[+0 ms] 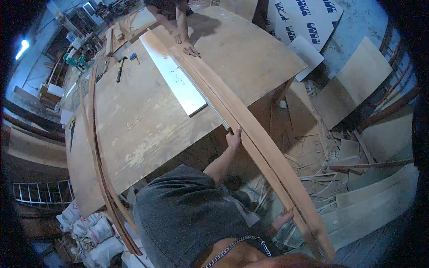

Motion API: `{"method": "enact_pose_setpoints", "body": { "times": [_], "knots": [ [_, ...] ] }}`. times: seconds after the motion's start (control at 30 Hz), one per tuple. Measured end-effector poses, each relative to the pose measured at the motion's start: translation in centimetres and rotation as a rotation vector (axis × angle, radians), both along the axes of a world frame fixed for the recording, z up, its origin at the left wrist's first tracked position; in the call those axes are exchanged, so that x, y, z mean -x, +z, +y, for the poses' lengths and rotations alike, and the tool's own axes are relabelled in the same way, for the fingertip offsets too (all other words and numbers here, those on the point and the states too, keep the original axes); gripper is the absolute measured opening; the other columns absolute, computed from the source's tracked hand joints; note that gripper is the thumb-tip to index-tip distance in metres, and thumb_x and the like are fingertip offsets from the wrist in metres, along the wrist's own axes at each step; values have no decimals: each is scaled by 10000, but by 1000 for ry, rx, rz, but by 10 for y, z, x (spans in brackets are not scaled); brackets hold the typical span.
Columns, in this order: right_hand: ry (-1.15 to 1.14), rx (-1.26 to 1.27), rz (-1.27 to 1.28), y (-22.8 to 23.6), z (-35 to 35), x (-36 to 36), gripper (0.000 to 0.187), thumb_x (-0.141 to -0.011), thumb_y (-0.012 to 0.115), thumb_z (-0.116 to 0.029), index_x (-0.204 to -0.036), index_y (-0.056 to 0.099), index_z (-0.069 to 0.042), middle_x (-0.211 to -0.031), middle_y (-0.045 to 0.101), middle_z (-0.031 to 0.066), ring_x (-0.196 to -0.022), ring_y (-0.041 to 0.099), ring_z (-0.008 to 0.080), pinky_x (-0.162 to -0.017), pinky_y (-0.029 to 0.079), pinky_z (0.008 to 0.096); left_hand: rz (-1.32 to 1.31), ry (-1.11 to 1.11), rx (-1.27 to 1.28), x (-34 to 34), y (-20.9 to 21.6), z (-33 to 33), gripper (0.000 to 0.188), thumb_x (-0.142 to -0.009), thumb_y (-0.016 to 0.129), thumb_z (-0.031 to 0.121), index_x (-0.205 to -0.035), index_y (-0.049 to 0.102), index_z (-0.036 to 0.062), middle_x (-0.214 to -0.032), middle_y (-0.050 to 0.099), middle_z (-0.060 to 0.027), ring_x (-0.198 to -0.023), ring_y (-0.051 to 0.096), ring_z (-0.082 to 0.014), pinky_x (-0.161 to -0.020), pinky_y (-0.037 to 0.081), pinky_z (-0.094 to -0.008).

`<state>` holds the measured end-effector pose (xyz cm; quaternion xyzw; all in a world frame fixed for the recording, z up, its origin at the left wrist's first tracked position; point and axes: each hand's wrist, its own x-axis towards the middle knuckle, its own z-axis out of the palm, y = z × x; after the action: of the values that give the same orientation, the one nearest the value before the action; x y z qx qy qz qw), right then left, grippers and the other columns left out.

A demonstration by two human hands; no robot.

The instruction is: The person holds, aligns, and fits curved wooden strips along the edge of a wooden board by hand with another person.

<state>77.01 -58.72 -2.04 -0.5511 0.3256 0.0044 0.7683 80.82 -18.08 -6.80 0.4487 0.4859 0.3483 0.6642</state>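
Observation:
A long brown wooden board [255,134] with a groove along its length runs from the table out past its near edge, toward my lower right. My left hand [233,138] grips its left edge just off the table, fingers under and thumb on the side. Farther down, my right hand [284,218] holds the same edge near the close end; its fingers are partly hidden beneath. At the far end, a co-worker's hand [191,50] lies flat on the board. Beside it on the table is a white panel [190,96] with small dark bits scattered on top.
The big plywood table [147,111] carries a hammer [119,70], a blue tape measure [133,56], a handsaw [72,129] and long wood strips [94,134]. Filled sacks [100,232] lie lower left. Bent sheets [357,80] and wood scraps [308,152] lie at right.

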Motion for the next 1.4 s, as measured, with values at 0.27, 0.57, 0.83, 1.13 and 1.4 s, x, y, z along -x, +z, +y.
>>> {"method": "enact_pose_setpoints", "body": {
  "times": [0.27,0.57,0.83,1.13,1.4],
  "knots": [
    [-39,-155,-2,-24,-10,-4,346,-767,573,-170,-1018,484,51,-967,532,150,-896,527,259,-763,442,322,-52,35,-130,8,-9,4,423,-744,651,286,-917,553,-87,-864,612,-133,-785,581,-181,-685,456,-297],
    [7,-72,-63,14,1,2,427,-772,550,-157,-1100,416,82,-1039,502,179,-968,505,284,-845,426,355,-66,19,17,10,1,-5,354,-767,635,263,-896,577,-61,-859,607,-89,-758,567,-138,-670,458,-260],
    [-46,6,15,10,0,8,461,-785,556,-183,-1122,389,82,-1067,478,167,-1007,476,278,-838,433,361,-8,-12,-31,11,-3,-7,390,-756,642,305,-888,582,-58,-870,608,-105,-763,564,-136,-665,456,-264],
    [133,189,-436,-9,-13,22,443,-764,574,-178,-1113,420,48,-1114,424,193,-996,473,289,-813,451,368,0,-39,7,8,7,-21,404,-762,634,304,-931,567,-57,-891,609,-108,-791,564,-152,-690,458,-285],
    [-73,-168,-18,-15,-25,4,409,-775,547,-158,-1124,423,15,-1091,433,171,-1014,433,284,-850,417,368,-111,-16,53,17,-3,-16,351,-776,625,254,-943,555,-47,-875,602,-95,-761,563,-138,-665,459,-265]
  ]
}}
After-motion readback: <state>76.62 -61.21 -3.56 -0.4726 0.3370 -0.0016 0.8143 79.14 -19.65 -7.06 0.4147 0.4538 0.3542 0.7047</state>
